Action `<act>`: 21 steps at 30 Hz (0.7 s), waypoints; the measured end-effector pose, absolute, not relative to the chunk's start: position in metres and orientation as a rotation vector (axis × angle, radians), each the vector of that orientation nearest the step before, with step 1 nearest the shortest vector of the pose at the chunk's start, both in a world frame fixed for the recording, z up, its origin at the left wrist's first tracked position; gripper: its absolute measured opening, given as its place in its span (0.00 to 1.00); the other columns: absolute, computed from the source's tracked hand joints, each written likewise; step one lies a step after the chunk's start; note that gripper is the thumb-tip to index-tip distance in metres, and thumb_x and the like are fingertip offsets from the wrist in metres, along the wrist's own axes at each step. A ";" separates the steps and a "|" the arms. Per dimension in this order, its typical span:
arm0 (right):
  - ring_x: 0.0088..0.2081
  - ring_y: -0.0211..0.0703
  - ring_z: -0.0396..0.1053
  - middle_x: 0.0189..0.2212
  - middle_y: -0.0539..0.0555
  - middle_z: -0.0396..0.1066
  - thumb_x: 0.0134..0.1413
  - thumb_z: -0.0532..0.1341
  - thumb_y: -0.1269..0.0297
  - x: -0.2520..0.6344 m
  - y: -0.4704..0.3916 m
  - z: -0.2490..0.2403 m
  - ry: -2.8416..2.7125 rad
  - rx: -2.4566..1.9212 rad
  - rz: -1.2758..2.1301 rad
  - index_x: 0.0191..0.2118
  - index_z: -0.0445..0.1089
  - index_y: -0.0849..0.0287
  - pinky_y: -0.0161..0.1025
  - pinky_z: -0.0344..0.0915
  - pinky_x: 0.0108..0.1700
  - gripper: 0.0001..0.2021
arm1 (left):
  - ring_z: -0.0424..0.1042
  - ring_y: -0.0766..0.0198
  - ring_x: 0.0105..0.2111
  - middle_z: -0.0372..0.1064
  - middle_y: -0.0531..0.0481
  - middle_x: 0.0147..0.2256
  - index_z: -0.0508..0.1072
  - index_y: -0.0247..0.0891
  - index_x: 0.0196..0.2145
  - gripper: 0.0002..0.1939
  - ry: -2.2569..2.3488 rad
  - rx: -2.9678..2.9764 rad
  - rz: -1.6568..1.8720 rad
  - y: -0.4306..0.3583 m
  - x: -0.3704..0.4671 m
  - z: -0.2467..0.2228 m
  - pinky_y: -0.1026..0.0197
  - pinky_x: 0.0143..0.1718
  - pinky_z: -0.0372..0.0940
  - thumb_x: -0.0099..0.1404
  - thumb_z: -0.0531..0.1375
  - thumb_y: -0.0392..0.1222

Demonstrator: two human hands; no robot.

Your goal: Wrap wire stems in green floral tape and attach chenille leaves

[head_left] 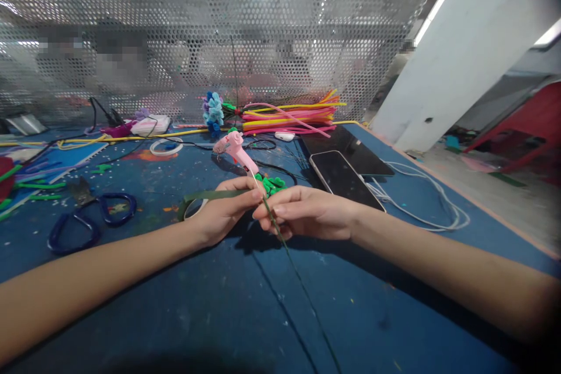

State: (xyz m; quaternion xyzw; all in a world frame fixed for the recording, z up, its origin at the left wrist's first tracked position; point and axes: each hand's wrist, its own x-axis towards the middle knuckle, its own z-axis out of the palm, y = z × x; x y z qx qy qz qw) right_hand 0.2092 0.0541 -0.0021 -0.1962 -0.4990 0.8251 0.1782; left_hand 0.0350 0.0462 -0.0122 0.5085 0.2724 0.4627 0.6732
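Because the blue tabletop (219, 315) carries everything within arm's reach, the one clear patch lies nearest the person, and both hands work above it. One perforated metal screen (175, 29) stands along the far edge and closes off the workspace. Two phones lie side by side to the right, a dark one (350, 151) behind and another (344, 178) nearer, with a white cable (429, 198) looped beside them, out of the way of the hands. One bundle of pipe cleaners (289, 115), pink, yellow and orange, rests against the screen, ready to draw from. One pair of blue-handled scissors (87, 216) lies to the left. One pink glue gun (234, 149) sits just beyond the hands, its nozzle turned toward them.

Left hand (223, 213) pinches a strip of green floral tape (210, 194), pulled taut from its roll. Right hand (307, 210) holds a thin green wire stem (284, 245) in a narrow fingertip grip; the stem slants down toward the camera. Both grips meet at one spot, apparently so that tape can wrap the stem.
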 end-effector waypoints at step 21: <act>0.30 0.30 0.63 0.34 0.51 0.71 0.43 0.65 0.57 0.211 0.051 0.002 -1.547 -0.613 2.312 0.37 0.73 0.61 0.30 0.55 0.30 0.16 | 0.64 0.68 0.25 0.66 0.52 0.23 0.73 0.35 0.19 0.15 0.683 1.139 0.979 0.047 0.036 -0.012 0.63 0.31 0.59 0.40 0.70 0.48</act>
